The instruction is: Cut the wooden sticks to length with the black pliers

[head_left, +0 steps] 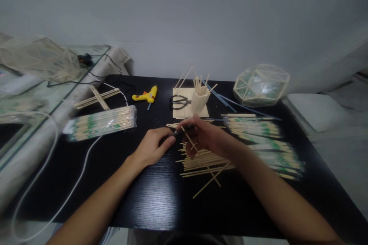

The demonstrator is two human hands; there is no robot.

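Observation:
My left hand (154, 146) is closed, thumb and fingers around one end of a dark slim tool (176, 133) whose kind I cannot make out. The tool's other end reaches my right hand (208, 134), which is bent above the loose sticks with its fingers curled. From that right hand a thin wooden stick (204, 158) slants down toward me and crosses another stick (211, 181). Beneath lies a pile of loose wooden sticks (201, 165), partly hidden by the right hand and forearm.
Behind the hands, black-handled scissors (179, 102) and a stick-filled wooden cup (199, 101) rest on a wooden board (178, 113). A yellow glue gun (146, 95), wrapped stick packs (100, 123), more packs (254, 126) and a faceted glass piece (261, 85) surround them. A white cable (86, 162) crosses the left side.

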